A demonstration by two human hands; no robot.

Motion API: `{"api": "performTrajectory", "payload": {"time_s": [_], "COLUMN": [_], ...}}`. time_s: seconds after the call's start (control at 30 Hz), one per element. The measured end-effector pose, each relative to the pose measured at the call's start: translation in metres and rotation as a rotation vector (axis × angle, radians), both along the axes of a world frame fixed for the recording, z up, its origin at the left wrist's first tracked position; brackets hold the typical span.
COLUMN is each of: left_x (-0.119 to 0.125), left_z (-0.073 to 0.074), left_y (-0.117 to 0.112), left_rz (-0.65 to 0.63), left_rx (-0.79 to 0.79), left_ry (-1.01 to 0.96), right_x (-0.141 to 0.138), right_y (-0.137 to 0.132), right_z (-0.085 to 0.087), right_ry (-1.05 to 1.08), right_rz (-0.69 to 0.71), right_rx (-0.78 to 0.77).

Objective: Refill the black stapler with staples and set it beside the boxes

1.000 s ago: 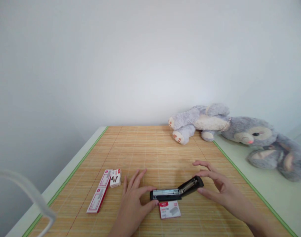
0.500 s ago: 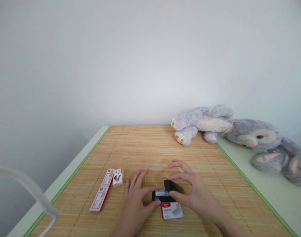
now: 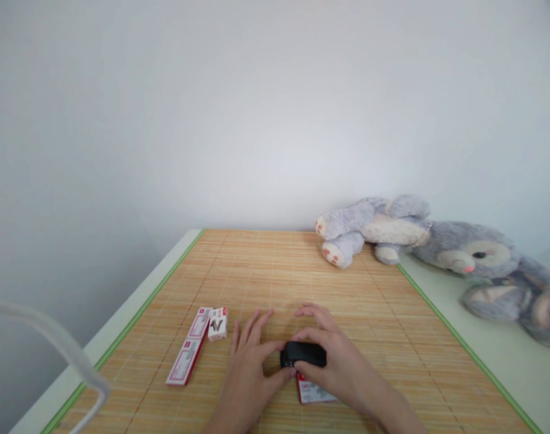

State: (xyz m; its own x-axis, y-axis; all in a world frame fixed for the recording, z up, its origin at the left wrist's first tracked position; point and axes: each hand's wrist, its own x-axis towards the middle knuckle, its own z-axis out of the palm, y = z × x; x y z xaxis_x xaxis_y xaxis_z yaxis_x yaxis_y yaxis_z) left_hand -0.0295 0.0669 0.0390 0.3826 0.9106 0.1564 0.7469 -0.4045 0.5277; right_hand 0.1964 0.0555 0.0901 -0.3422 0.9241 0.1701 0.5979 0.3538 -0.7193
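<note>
A black stapler [image 3: 302, 354] lies closed on the bamboo mat [image 3: 275, 271] near the front edge. My left hand [image 3: 252, 367] pinches its left end between thumb and forefinger, the other fingers spread on the mat. My right hand [image 3: 335, 361] lies over the stapler's top and right end, fingers curled round it. A red and white staple box [image 3: 311, 392] lies just in front of the stapler, partly under my right hand.
Two flat red and white boxes [image 3: 191, 346] and a small box [image 3: 217, 323] lie left of my hands. A grey plush rabbit [image 3: 437, 241] lies at the back right. A white curved tube [image 3: 53, 343] crosses the lower left corner.
The stapler's top arm stood folded open to the right; my right hand swung it over to the left and pressed it down. My left hand stayed at the stapler's left end.
</note>
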Motion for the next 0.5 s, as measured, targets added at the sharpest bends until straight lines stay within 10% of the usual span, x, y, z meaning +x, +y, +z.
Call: {"api": "performTrajectory", "payload": {"time_s": [0.33, 0.5], "left_x": [0.001, 0.012], "left_z": [0.000, 0.012], "left_y": [-0.008, -0.019], "left_rz": [0.089, -0.159], "left_rx": [0.020, -0.101], "left_ry": [-0.203, -0.200], "right_x": [0.048, 0.056], "right_y": [-0.008, -0.011], "right_z": [-0.038, -0.053], "right_ry": [-0.046, -0.051], "right_rz": [-0.201, -0.351], "right_rx": [0.136, 0.210]}}
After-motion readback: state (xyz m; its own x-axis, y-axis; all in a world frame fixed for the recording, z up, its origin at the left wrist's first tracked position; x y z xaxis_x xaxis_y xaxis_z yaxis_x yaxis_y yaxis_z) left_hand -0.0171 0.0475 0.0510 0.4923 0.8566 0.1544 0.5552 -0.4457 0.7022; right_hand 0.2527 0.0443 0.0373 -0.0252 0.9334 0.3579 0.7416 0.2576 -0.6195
